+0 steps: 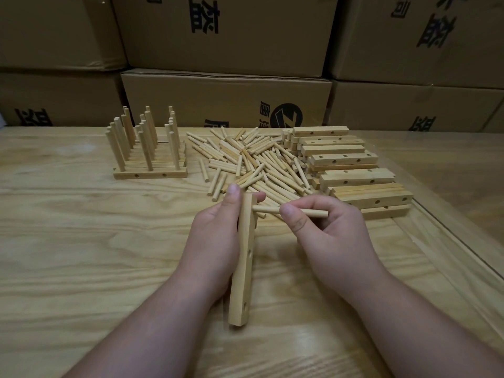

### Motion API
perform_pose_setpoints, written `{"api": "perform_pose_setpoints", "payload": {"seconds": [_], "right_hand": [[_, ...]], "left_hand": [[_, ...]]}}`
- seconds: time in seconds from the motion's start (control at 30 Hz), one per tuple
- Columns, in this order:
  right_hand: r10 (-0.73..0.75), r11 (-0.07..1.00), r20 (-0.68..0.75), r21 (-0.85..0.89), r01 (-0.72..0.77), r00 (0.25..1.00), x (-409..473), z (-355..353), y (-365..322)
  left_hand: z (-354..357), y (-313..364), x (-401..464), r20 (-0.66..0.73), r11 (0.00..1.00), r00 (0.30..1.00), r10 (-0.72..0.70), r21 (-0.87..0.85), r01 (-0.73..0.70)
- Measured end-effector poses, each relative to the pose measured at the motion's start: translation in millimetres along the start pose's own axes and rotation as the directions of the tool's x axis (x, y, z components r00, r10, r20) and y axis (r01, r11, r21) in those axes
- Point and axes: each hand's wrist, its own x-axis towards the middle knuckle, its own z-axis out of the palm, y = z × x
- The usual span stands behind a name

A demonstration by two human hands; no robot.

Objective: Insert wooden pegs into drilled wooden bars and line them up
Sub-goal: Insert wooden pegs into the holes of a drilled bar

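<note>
My left hand (215, 236) grips a drilled wooden bar (243, 268), held lengthwise and pointing away from me, with two side holes showing on its near half. My right hand (324, 233) pinches a wooden peg (313, 212) held level, its left tip touching the bar's right side near the far end. A heap of loose pegs (251, 162) lies behind my hands. Plain drilled bars (343, 165) are stacked to the right of the heap. At the back left, several bars with upright pegs (147, 148) stand lined up side by side.
The work surface is a pale wooden table (95, 255) with a glass sheet whose edge (450, 233) runs along the right. Stacked cardboard boxes (226, 96) form a wall right behind the table.
</note>
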Motion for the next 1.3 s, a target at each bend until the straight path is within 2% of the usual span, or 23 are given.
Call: {"api": "perform_pose_setpoints", "payload": {"seconds": [0.13,0.33,0.43,0.57,0.83,1.07,1.3], "right_hand": [[-0.037,0.999,0.002,-0.037,0.037,0.999,-2.1,-1.8,-0.9],[-0.074,0.978,0.022,-0.191,0.077,0.997,0.8,-8.9,-3.9],[-0.053,0.976,0.028,-0.208,0.058,0.998,3.4,-10.1,-4.0],[-0.112,0.945,0.056,-0.302,0.124,0.992,2.0,-2.2,-10.5],[-0.010,0.990,0.036,-0.143,0.015,0.999,4.3,-3.3,-8.1],[-0.038,0.984,0.021,-0.173,0.041,0.999,4.7,4.5,-6.0],[0.013,0.992,0.061,-0.123,-0.005,0.998,7.2,0.5,-6.2]], "left_hand": [[1.8,-1.5,-0.1,-0.016,0.992,0.998,0.064,0.110,-0.062],[3.7,-5.1,1.0,0.036,0.950,0.991,0.126,0.283,-0.131],[4.7,-3.4,-0.2,0.059,0.935,0.989,0.135,0.322,-0.147],[5.3,-1.7,-0.7,0.031,0.929,0.989,0.143,0.340,-0.145],[3.6,0.6,-1.4,0.041,0.917,0.989,0.141,0.371,-0.146],[5.1,-0.5,-0.4,-0.032,0.921,0.988,0.149,0.368,-0.127],[2.5,-0.5,0.0,0.012,0.928,0.991,0.134,0.349,-0.129]]}}
